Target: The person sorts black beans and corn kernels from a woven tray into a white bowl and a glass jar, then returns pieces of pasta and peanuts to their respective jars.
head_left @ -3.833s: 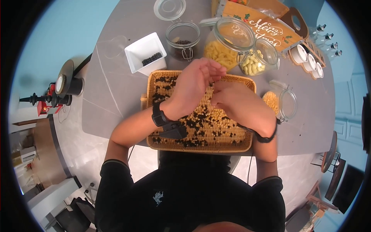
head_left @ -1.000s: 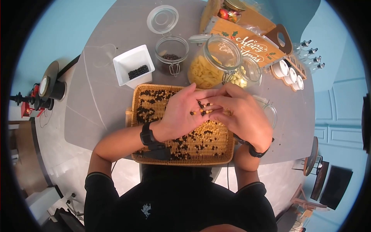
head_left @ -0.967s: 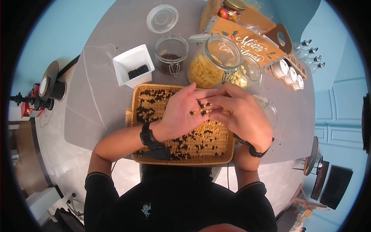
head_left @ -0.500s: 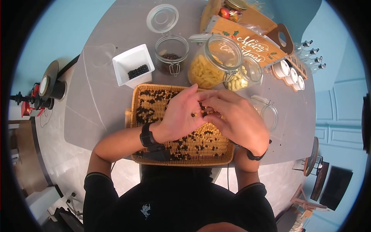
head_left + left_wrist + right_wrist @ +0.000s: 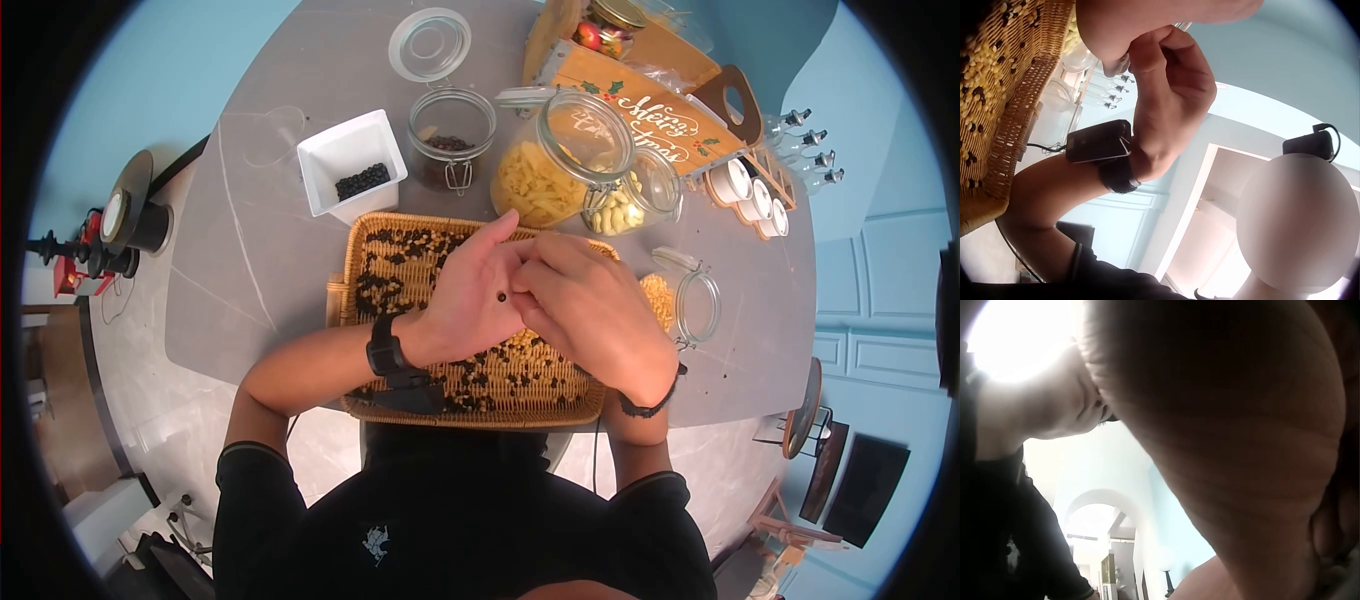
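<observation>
My left hand (image 5: 468,300) is held palm up over the wicker basket (image 5: 352,262), thumb raised, with one black bean (image 5: 502,297) showing on its palm. Curled over the left fingers is my right hand (image 5: 605,310), which covers them and any other beans there. The left wrist view shows the right hand's thumb and forefinger brought together; I cannot tell whether a bean is between them. Black and yellow beans (image 5: 979,94) lie scattered across the basket floor. In the right wrist view the palm fills most of the picture.
Behind the basket stand a white tub (image 5: 352,160) with black beans, a clip jar (image 5: 451,140) of dark contents, a pasta jar (image 5: 545,180) and a jar of pale pieces (image 5: 618,208). A jar of yellow beans (image 5: 657,297) lies to the right. A wooden crate (image 5: 640,105) is farther back.
The right hand has closed in over the left palm, and the several black and yellow beans seen there are down to one visible black bean. The camera view has shifted slightly.
</observation>
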The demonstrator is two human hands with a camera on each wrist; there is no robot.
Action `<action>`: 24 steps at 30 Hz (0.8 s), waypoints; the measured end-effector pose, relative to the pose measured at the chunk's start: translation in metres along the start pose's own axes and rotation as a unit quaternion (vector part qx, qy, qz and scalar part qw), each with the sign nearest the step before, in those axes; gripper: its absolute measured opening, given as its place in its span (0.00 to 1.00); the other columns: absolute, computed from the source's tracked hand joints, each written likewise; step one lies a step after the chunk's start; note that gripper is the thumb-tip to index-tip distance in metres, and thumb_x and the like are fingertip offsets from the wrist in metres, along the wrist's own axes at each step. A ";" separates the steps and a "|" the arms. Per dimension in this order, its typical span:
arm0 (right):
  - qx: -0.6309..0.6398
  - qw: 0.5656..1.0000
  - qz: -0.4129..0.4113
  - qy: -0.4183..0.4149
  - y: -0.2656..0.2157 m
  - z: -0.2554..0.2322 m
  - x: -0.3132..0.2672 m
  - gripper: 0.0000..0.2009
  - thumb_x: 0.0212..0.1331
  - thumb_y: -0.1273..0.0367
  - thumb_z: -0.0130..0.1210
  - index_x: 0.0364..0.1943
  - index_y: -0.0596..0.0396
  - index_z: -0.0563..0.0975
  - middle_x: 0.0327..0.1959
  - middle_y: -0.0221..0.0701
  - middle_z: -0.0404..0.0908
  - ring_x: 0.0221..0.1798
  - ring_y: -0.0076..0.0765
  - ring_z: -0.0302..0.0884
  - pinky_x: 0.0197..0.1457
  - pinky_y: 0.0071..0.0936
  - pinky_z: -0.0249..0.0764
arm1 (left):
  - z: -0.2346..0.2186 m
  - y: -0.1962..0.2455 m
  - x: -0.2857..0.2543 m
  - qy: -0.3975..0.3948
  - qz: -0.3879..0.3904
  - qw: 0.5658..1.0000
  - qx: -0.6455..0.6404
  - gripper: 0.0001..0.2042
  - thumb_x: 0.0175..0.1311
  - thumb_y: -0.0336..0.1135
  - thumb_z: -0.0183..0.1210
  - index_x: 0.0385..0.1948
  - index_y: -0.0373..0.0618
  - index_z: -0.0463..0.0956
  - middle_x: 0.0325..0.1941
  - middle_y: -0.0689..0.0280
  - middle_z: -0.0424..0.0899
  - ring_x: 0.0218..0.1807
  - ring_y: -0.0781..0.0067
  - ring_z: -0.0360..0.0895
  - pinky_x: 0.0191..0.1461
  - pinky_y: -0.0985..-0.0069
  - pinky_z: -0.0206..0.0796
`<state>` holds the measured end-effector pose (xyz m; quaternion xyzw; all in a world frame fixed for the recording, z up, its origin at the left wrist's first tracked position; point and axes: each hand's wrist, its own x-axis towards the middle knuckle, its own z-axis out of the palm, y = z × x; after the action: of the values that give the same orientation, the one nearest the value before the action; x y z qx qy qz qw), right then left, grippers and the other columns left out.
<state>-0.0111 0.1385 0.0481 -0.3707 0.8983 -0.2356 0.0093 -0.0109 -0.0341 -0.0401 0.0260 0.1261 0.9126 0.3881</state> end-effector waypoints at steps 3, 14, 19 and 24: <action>0.026 0.998 0.027 0.041 0.005 -0.022 -0.008 0.09 0.58 0.73 0.67 0.43 0.56 0.84 0.43 0.35 0.82 0.46 0.52 0.84 0.46 0.45 0.80 | 0.000 0.000 0.004 0.015 0.027 0.999 -0.017 0.40 0.84 0.61 0.36 0.76 0.26 0.62 0.77 0.50 0.72 0.82 0.53 0.64 0.87 0.51 0.50; 0.023 0.998 0.056 0.022 0.012 -0.023 -0.017 0.10 0.61 0.70 0.67 0.45 0.53 0.86 0.44 0.36 0.83 0.46 0.54 0.84 0.46 0.48 0.80 | 0.005 0.001 0.002 0.013 0.021 1.000 -0.009 0.41 0.84 0.61 0.37 0.77 0.24 0.57 0.77 0.48 0.70 0.81 0.52 0.64 0.88 0.50 0.47; 0.003 1.000 0.023 -0.005 0.008 -0.009 -0.009 0.10 0.61 0.67 0.67 0.43 0.56 0.84 0.44 0.36 0.83 0.49 0.52 0.84 0.48 0.47 0.81 | 0.000 0.000 0.002 -0.019 0.014 0.999 -0.029 0.39 0.85 0.61 0.38 0.75 0.27 0.62 0.70 0.54 0.75 0.76 0.58 0.69 0.82 0.59 0.56; -0.041 0.997 0.070 -0.015 0.001 -0.003 -0.005 0.11 0.61 0.66 0.66 0.43 0.57 0.83 0.42 0.38 0.82 0.47 0.53 0.85 0.47 0.47 0.81 | 0.002 -0.002 0.001 -0.022 0.022 0.999 -0.032 0.38 0.84 0.61 0.39 0.73 0.28 0.64 0.66 0.57 0.75 0.73 0.59 0.70 0.81 0.61 0.56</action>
<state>-0.0094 0.1438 0.0498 -0.3109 0.9305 -0.1920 0.0238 -0.0094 -0.0316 -0.0389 0.0366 0.0873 0.9238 0.3710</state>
